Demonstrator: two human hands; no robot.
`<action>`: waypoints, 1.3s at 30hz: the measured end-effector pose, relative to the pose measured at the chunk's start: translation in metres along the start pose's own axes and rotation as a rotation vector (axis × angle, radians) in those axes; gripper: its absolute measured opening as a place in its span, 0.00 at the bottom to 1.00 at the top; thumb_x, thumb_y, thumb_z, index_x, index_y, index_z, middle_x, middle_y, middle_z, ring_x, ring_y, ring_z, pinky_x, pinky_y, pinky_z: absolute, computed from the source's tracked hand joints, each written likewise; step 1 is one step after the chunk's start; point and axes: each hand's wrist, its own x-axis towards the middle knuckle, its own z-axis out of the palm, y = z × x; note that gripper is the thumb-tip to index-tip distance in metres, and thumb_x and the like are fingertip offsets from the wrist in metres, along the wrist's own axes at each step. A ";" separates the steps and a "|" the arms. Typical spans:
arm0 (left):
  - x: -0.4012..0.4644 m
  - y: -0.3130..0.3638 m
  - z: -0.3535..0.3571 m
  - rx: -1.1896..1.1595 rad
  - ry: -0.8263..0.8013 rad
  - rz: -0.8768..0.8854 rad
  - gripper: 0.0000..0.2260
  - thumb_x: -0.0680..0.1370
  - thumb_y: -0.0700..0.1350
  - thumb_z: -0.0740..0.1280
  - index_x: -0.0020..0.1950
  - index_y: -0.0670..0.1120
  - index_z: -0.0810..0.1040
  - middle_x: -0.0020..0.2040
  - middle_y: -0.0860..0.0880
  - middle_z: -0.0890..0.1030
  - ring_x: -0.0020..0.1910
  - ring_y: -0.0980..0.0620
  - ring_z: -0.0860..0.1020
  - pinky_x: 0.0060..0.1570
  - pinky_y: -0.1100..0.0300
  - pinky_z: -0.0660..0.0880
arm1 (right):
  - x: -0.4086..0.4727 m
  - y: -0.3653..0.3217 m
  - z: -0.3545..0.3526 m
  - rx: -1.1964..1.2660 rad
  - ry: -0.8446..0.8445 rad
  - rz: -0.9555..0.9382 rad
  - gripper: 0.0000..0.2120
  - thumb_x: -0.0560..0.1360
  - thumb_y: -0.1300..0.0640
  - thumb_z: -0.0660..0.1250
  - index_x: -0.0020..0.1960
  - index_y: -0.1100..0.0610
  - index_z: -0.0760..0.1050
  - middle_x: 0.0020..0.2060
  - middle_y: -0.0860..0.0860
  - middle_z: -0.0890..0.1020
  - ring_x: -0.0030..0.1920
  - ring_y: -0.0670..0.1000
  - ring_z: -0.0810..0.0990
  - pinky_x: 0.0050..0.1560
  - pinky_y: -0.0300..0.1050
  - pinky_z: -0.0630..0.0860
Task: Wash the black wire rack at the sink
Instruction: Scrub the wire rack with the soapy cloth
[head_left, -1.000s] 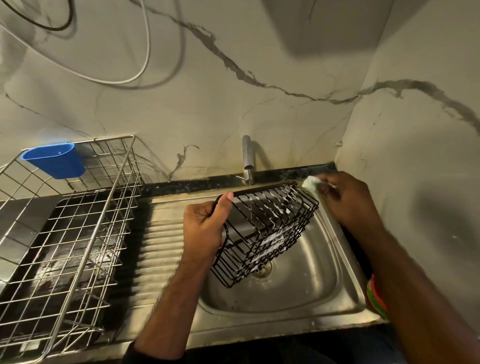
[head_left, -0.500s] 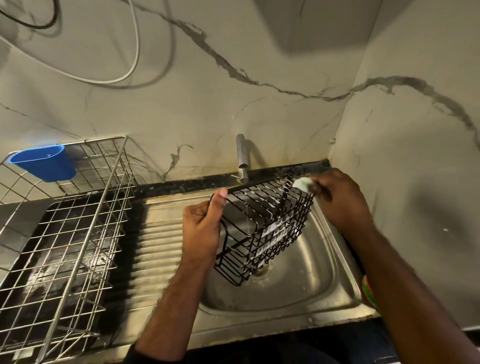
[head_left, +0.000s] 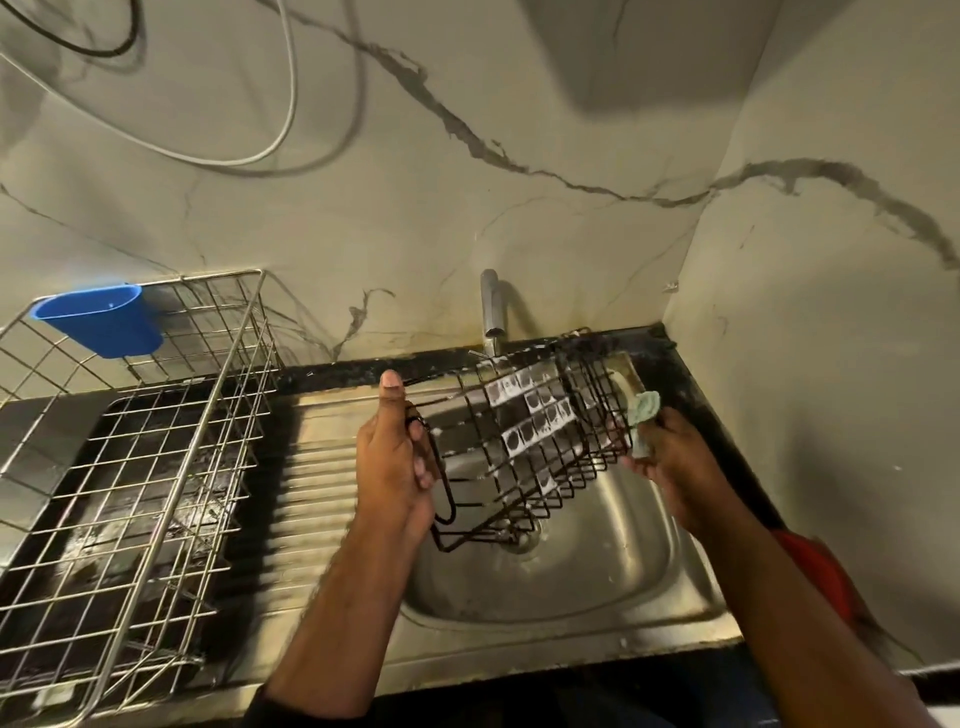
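Scrubbing step, as we judge it: our left hand (head_left: 395, 457) grips the soapy black wire rack (head_left: 524, 447), tilted over the stainless steel sink basin (head_left: 545, 582). Our right hand (head_left: 670, 457) pinches a pale green scrub pad (head_left: 644, 415) against its far end. Next: unscrubbed wires, then rinsing.

Both forearms are bare up to the elbows — no watch, rings or bracelets visible on the left hand (head_left: 393, 462) or right hand (head_left: 675, 467). A dark sleeve edge (head_left: 270, 709) shows at the left elbow — that's all the clothing visible.
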 end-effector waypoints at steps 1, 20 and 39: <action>0.000 0.001 0.000 -0.010 0.018 -0.035 0.22 0.71 0.67 0.69 0.30 0.50 0.70 0.20 0.54 0.67 0.15 0.59 0.62 0.14 0.66 0.59 | -0.001 -0.002 0.000 0.062 -0.035 -0.022 0.16 0.82 0.62 0.58 0.68 0.53 0.73 0.58 0.57 0.81 0.53 0.55 0.80 0.48 0.49 0.78; -0.034 0.007 0.035 0.102 -0.426 0.092 0.27 0.80 0.57 0.60 0.66 0.35 0.70 0.63 0.42 0.83 0.53 0.39 0.85 0.50 0.45 0.82 | -0.010 -0.034 0.014 -0.557 0.144 -0.299 0.08 0.84 0.53 0.58 0.54 0.57 0.72 0.37 0.50 0.76 0.35 0.44 0.75 0.29 0.34 0.69; -0.043 -0.008 0.046 0.393 -0.388 0.097 0.08 0.85 0.45 0.61 0.61 0.43 0.72 0.53 0.50 0.87 0.54 0.52 0.85 0.34 0.58 0.82 | -0.055 -0.100 0.077 -0.762 0.082 -1.129 0.10 0.79 0.57 0.67 0.58 0.59 0.80 0.49 0.51 0.79 0.48 0.49 0.78 0.46 0.47 0.80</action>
